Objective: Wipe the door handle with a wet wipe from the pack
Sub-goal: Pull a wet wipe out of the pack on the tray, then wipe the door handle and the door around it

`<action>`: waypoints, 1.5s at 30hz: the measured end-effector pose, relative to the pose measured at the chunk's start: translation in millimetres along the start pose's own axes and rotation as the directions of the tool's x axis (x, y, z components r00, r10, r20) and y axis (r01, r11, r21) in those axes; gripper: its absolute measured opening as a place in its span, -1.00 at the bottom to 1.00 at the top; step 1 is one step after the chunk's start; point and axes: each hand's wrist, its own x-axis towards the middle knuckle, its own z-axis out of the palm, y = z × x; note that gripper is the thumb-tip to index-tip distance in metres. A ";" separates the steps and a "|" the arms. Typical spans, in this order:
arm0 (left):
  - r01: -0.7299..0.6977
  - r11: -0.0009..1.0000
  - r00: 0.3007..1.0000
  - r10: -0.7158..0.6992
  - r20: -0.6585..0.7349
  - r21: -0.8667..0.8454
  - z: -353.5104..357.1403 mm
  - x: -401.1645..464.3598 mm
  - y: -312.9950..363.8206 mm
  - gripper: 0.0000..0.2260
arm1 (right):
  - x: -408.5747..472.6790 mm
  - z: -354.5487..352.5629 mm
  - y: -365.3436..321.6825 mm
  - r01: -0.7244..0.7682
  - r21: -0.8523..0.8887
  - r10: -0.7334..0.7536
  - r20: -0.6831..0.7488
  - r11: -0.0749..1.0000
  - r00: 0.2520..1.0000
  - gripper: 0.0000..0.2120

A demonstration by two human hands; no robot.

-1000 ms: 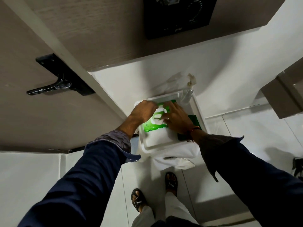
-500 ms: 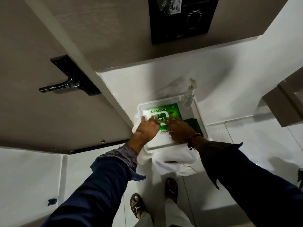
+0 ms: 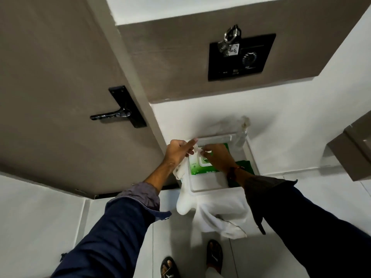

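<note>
The green wet wipe pack [image 3: 203,169] lies in a white bin [image 3: 251,157] against the wall. My left hand [image 3: 178,151] is just left of the pack, fingers pinched on a white wet wipe [image 3: 196,149] drawn up from the pack's opening. My right hand [image 3: 217,158] rests on top of the pack and holds it down, its fingertips at the same wipe. The black lever door handle [image 3: 110,115] sits on its black plate on the brown door, up and to the left of both hands, untouched.
A white cloth [image 3: 218,215] hangs over the bin's front edge. A clear spray bottle [image 3: 242,135] and a green cloth [image 3: 245,167] are in the bin. A black wall panel [image 3: 239,61] with keys hangs above. My sandalled feet stand on white floor tiles below.
My left hand has lifted off the pack and moved up and left with a white wipe pinched in it. My right hand stays on the pack. The view has tilted upward.
</note>
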 end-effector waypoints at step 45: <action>-0.305 0.829 0.823 0.477 -0.308 0.469 -278.9 -28.0 48.5 -0.89 | 55.9 102.4 -278.0 -0.090 0.394 0.225 -0.311 0.915 0.923 -0.91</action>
